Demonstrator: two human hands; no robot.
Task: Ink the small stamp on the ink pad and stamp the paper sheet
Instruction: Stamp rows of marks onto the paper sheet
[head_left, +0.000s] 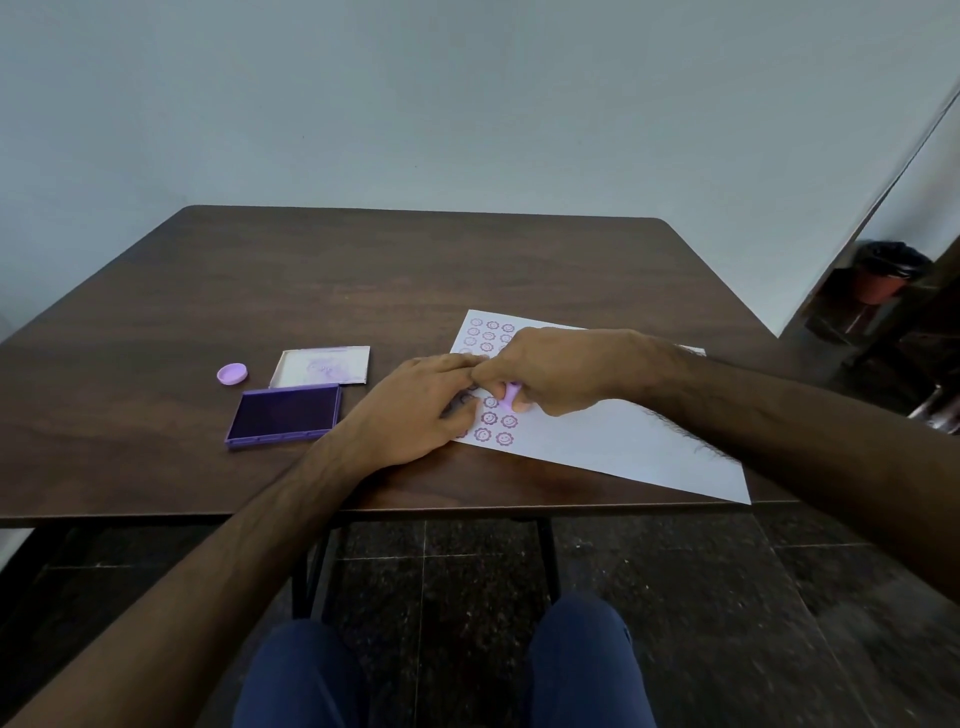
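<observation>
Head view: dark wooden table (363, 270); grey wall (467, 104).

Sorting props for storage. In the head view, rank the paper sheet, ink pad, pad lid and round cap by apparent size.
1. Paper sheet, though the hands cover part of it.
2. Ink pad.
3. Pad lid, close to the pad and lying farther back, so this order is unsure.
4. Round cap.

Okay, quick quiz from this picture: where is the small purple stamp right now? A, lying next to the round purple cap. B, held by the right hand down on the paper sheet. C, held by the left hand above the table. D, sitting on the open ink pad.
B: the right hand grips the small stamp on the paper sheet among the printed marks, away from the ink pad.
</observation>
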